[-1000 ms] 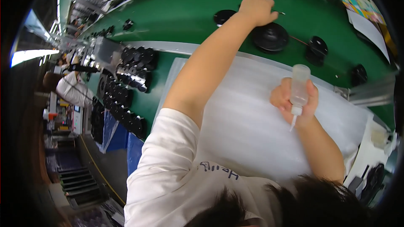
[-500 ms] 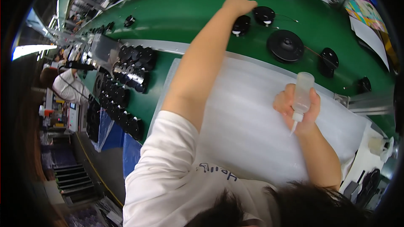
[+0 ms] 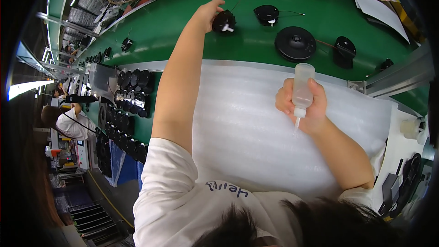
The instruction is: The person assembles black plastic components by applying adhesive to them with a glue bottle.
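Observation:
At the far side of the green surface, my left hand [image 3: 209,14] has its fingers closed around the edge of a round black part [image 3: 224,21] with a white tab; some of the fingers are hidden behind it. My right hand [image 3: 305,103] is wrapped round a translucent squeeze bottle [image 3: 304,82], its thin nozzle pointing down over a white foam sheet [image 3: 247,123]. Right of the left hand lies another black part [image 3: 266,13] with a white tab and a thin wire. Nearer sits a large black disc [image 3: 295,43], wired to a black curved part [image 3: 344,51].
Rows of black parts [image 3: 132,98] stand on the left, beside a grey box [image 3: 101,77]. A metal post [image 3: 398,77] crosses the right side, near a dark cable bundle [image 3: 404,180]. A co-worker [image 3: 68,121] sits at the far left.
My left hand has moved left and closed on the round black part, which has shifted left, away from its neighbour. My right hand still holds the bottle nozzle down. The whole view has shifted slightly.

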Tool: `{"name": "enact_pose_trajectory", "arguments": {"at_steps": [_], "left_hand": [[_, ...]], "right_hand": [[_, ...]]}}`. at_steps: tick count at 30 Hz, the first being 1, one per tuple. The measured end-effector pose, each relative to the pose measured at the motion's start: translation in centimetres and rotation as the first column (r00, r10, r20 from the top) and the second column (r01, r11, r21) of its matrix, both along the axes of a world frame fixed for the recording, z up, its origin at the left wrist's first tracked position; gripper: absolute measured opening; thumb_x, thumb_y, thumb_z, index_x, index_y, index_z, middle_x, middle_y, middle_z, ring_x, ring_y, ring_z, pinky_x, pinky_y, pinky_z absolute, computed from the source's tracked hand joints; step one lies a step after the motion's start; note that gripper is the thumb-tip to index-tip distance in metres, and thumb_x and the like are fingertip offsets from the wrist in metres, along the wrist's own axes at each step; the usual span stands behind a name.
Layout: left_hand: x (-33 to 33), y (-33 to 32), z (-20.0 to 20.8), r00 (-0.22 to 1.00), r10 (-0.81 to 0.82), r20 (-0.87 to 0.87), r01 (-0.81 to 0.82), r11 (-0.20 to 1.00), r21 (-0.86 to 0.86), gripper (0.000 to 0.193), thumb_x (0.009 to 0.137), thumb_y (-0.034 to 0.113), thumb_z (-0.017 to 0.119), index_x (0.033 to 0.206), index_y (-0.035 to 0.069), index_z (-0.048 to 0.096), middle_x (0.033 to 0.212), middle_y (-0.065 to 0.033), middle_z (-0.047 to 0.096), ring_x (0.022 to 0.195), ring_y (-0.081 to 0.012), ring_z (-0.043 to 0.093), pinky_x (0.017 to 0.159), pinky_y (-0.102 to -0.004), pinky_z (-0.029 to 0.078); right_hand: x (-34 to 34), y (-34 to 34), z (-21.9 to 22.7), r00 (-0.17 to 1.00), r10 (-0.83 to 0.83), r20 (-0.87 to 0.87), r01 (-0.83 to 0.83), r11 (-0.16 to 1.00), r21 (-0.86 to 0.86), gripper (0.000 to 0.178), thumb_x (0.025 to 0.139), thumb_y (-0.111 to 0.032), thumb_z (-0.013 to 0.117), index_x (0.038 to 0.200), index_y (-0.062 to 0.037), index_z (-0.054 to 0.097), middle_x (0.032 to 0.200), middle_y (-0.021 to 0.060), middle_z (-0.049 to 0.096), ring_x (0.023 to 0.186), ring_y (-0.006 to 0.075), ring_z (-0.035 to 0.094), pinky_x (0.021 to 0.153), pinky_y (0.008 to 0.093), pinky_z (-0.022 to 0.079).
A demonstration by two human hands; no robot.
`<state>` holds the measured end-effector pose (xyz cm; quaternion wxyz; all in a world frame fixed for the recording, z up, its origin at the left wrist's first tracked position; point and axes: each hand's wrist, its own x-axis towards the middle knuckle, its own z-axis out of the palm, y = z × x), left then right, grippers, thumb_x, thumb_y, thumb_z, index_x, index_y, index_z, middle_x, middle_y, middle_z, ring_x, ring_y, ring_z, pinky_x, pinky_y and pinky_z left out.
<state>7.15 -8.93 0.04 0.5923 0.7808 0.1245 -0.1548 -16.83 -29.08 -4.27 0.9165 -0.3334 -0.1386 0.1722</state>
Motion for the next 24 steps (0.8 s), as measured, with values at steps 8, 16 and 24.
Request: {"name": "enact_pose_trajectory", "arguments": {"at_steps": [8,16,24], "left_hand": [[-0.9,-7.0,-0.8,0.998,-0.031,0.06,0.035,0.997,-0.066,0.037,0.071,0.025,0.06,0.093,-0.003,0.049,0.087,-0.0118,0.049,0.069,-0.0209,0.053,0.059,-0.0322,0.045],[-1.4,-9.6,-0.8,0.926,-0.378,-0.002,0.34,0.83,0.443,0.037,0.069,0.034,0.06,0.087,0.001,0.056,0.082,-0.0099,0.055,0.071,-0.0194,0.054,0.065,-0.0335,0.045],[-1.5,-12.5,-2.1,0.859,-0.496,0.124,0.372,0.772,0.515,0.038,0.069,0.036,0.062,0.082,0.0,0.06,0.08,-0.0125,0.059,0.075,-0.023,0.055,0.064,-0.037,0.043]], "right_hand": [[-0.1,-0.1,-0.1,1.0,-0.01,0.008,0.01,1.0,0.013,0.046,0.079,-0.048,0.033,0.068,-0.0057,0.047,0.053,0.0048,0.045,0.053,0.0135,0.041,0.052,0.0248,0.031],[0.3,0.0,0.1,0.994,-0.085,-0.068,0.09,0.993,0.073,0.051,0.082,-0.05,0.029,0.067,-0.0051,0.046,0.051,0.006,0.044,0.052,0.0146,0.041,0.054,0.0256,0.032],[0.7,-0.3,1.3,0.852,-0.135,-0.506,0.237,0.961,0.142,0.053,0.076,-0.063,0.035,0.077,-0.0109,0.047,0.055,-0.0002,0.034,0.053,0.0134,0.033,0.056,0.0261,0.028]]}}
